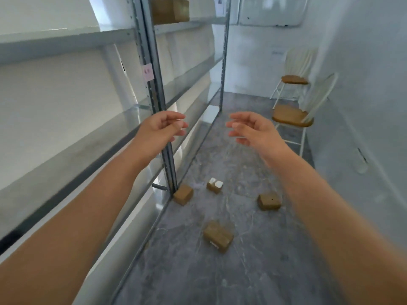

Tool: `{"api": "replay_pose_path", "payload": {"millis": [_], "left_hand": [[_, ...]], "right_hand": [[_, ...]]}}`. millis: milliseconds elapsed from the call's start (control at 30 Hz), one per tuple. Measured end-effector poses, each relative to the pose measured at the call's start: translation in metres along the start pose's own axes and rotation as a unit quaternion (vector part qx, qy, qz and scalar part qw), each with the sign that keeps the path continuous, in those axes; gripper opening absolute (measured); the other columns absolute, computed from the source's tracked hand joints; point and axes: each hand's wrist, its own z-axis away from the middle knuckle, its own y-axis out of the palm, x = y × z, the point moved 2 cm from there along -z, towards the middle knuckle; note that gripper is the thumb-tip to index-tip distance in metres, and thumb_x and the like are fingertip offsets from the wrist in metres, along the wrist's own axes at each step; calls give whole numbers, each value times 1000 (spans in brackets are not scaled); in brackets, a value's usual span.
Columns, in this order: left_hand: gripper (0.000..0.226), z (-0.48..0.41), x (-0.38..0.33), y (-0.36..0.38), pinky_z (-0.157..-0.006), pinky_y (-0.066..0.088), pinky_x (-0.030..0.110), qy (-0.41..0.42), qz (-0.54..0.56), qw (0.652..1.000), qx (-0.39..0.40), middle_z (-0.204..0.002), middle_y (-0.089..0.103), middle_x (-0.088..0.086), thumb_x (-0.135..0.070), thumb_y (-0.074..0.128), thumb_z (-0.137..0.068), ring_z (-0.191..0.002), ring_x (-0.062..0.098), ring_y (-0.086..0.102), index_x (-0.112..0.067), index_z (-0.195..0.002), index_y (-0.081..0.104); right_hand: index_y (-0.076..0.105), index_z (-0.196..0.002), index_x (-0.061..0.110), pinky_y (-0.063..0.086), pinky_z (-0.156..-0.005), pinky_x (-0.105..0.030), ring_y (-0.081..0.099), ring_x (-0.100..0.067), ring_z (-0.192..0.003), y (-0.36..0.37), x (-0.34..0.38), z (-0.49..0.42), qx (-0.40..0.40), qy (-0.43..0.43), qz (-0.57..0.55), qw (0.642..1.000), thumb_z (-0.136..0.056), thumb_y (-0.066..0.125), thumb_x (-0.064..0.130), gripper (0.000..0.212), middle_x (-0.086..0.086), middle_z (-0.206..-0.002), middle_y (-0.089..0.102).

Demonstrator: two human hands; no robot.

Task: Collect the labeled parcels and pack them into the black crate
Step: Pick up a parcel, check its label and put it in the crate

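Several small brown cardboard parcels lie on the grey floor below my arms. One parcel [183, 194] leans against the foot of the shelf post. A second parcel [215, 185] carries white labels on top. A third parcel [269, 201] lies to the right, and the nearest parcel [218, 236] shows a small white label on its side. A larger brown box [170, 11] stands on the top shelf. My left hand [163, 127] and my right hand [250, 128] are held out in the air, fingers apart, holding nothing. No black crate is in view.
A tall grey metal shelving rack [154, 84] runs along the left wall. Two white chairs with wooden seats [291, 118] [295, 79] stand at the right by the white wall. A whiteboard [271, 12] hangs on the far wall.
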Motion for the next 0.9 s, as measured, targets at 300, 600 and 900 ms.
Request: {"api": "replay_pose_path", "payload": {"millis": [300,600,900], "left_hand": [[15,-144,47,32,-69,50,8,21,15,991,131,-97,70,-3,-14,54,-95,-78,-2,67,-16,-108,61],[19,-278,88,125,-73,50,10,29,21,979,202,-99,69,-1,-12,54,-95,-80,-1,67,-13,-113,60],[16,-431,128,173,-71,47,8,4,2,989,145,-99,69,3,-9,54,-94,-76,-5,66,-15,-108,61]], "right_hand": [[58,-102,18,46,-72,-22,62,-8,-77,-12,-50,-88,-119,50,15,992,-92,55,7,15,-5,-99,66],[59,-102,17,47,-70,-20,62,-7,-75,-105,-109,-175,-212,99,22,972,-92,55,8,14,-3,-97,66],[58,-103,16,47,-65,-14,61,-5,-73,-147,-177,-367,-94,120,36,988,-93,53,7,14,-3,-96,65]]}}
